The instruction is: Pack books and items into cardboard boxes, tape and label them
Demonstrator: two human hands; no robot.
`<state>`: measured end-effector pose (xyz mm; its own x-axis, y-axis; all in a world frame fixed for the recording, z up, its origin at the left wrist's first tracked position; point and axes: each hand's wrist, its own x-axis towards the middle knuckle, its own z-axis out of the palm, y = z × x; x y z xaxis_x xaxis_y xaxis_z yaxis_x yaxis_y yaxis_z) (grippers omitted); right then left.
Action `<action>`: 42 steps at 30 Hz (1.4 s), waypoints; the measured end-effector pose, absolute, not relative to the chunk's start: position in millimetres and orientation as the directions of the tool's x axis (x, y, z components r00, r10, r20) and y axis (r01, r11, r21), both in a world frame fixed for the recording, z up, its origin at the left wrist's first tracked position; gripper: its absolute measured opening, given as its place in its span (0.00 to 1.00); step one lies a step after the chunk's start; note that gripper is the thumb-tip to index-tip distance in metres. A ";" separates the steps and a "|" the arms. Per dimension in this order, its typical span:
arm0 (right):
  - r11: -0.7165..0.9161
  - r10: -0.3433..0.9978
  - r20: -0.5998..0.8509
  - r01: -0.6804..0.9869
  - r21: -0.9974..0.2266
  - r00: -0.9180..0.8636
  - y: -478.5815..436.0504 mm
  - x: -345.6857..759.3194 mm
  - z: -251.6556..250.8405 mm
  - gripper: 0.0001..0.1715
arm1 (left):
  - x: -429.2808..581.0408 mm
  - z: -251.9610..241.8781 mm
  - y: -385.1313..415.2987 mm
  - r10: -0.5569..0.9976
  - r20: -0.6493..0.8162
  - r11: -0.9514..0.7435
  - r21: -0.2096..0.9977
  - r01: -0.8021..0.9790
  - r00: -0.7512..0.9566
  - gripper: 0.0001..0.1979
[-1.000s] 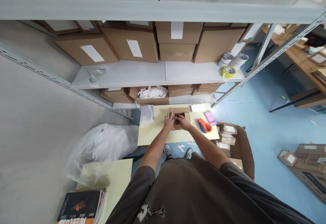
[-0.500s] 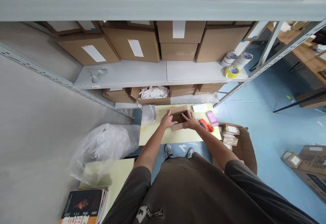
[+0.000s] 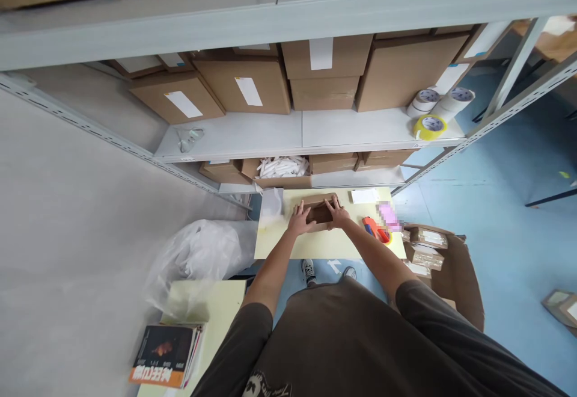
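fingers [image 3: 298, 210] of the left hand [image 3: 299, 222] and right hand [image 3: 339, 216] are clasped on the ends of an open cardboard box [image 3: 319, 213], laid on the bench [image 3: 324, 245], long axis left to right, mouth upward; contents cannot be told.

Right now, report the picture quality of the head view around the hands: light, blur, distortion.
Head view: even, soft indoor light, no glare or hard shadows; wide-angle distortion slants the shelf beam and leaves the left hand, right hand and the small cardboard box they hold tiny; a pink patch on the table is pixelated.
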<state>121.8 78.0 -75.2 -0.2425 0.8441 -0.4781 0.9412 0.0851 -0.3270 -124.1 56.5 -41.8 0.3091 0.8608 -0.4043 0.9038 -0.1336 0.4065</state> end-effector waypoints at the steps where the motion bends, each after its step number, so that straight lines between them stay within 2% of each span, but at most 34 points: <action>1: 0.067 0.846 -0.482 0.942 -0.330 -0.229 77.4 122.9 -76.3 0.92 | -123.2 -44.4 56.2 0.850 -0.430 -0.113 0.419 0.901 0.306 0.55; 3: 0.036 0.846 -0.489 0.938 -0.345 -0.212 74.4 127.1 -79.3 0.91 | -118.8 -49.6 54.5 0.831 -0.453 -0.100 0.450 0.888 0.323 0.65; 6: 0.020 0.854 -0.475 0.926 -0.377 -0.211 67.7 138.5 -84.9 0.89 | -105.1 -56.8 51.3 0.842 -0.426 -0.105 0.473 0.875 0.332 0.67; 9: 0.017 0.866 -0.452 0.918 -0.397 -0.212 63.1 152.9 -88.7 0.87 | -88.4 -61.2 51.5 0.867 -0.385 -0.105 0.479 0.872 0.316 0.60; 13: 0.017 0.873 -0.440 0.914 -0.405 -0.211 61.6 164.3 -88.2 0.84 | -75.6 -60.8 58.0 0.880 -0.393 -0.059 0.465 0.883 0.266 0.45; 16: 0.015 0.883 -0.428 0.922 -0.387 -0.194 59.8 162.3 -86.1 0.83 | -73.4 -58.8 61.0 0.895 -0.389 -0.023 0.445 0.895 0.216 0.34; 18: 0.002 0.891 -0.424 0.935 -0.355 -0.163 57.8 157.9 -83.5 0.82 | -74.1 -58.6 60.3 0.902 -0.381 -0.010 0.451 0.893 0.202 0.32; 20: -0.012 0.896 -0.425 0.951 -0.310 -0.127 56.2 152.4 -78.7 0.82 | -76.7 -59.7 58.5 0.898 -0.376 -0.017 0.486 0.874 0.227 0.35; 23: -0.059 0.892 -0.448 0.967 -0.247 -0.060 56.2 142.1 -65.4 0.81 | -85.1 -62.0 56.3 0.880 -0.336 -0.091 0.576 0.812 0.336 0.50; 25: -0.086 0.903 -0.429 0.963 -0.255 -0.033 57.4 131.5 -54.3 0.76 | -95.2 -62.2 55.5 0.872 -0.287 -0.142 0.626 0.767 0.396 0.59; 27: -0.054 0.943 -0.329 0.948 -0.312 -0.055 59.1 115.2 -44.9 0.66 | -110.4 -61.2 55.5 0.875 -0.259 -0.145 0.666 0.732 0.408 0.61; 30: 0.075 0.980 -0.137 0.904 -0.420 -0.145 63.4 76.5 -39.9 0.54 | -145.2 -59.4 58.1 0.889 -0.239 -0.119 0.703 0.701 0.390 0.52; 32: 0.128 0.976 -0.098 0.874 -0.469 -0.196 68.6 42.0 -43.0 0.51 | -175.4 -59.8 62.4 0.903 -0.220 -0.120 0.697 0.707 0.370 0.41; 35: 0.151 0.958 -0.135 0.842 -0.517 -0.254 80.7 -13.9 -54.0 0.53 | -226.1 -63.6 72.2 0.925 -0.234 -0.082 0.649 0.756 0.301 0.34; 39: 0.133 0.935 -0.207 0.825 -0.550 -0.288 100.2 -74.6 -75.7 0.55 | -290.3 -75.7 83.8 0.931 -0.324 0.053 0.578 0.815 0.169 0.34; 42: 0.080 0.911 -0.309 0.853 -0.515 -0.272 114.3 -104.9 -97.6 0.54 | -329.4 -92.1 88.8 0.912 -0.405 0.184 0.541 0.820 0.063 0.35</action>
<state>-104.9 114.3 -97.6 -0.2722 0.9112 -0.3093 0.8535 0.0801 -0.5149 -329.4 88.8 -92.1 0.0625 0.9122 -0.4050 0.8203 0.1842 0.5415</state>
